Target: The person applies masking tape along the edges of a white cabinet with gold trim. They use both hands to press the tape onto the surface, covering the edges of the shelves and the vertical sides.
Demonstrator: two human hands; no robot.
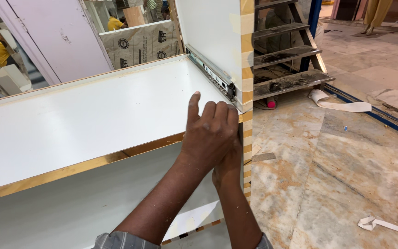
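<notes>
White shelf board (pixel 79 115) with gold front edge lies flat, meeting the upright side panel (pixel 208 37)

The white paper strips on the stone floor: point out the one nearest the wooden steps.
It is the long curled strip lying right at the foot of the wooden steps. The other, a crumpled forked strip, lies far off at the picture's bottom right corner.
</notes>
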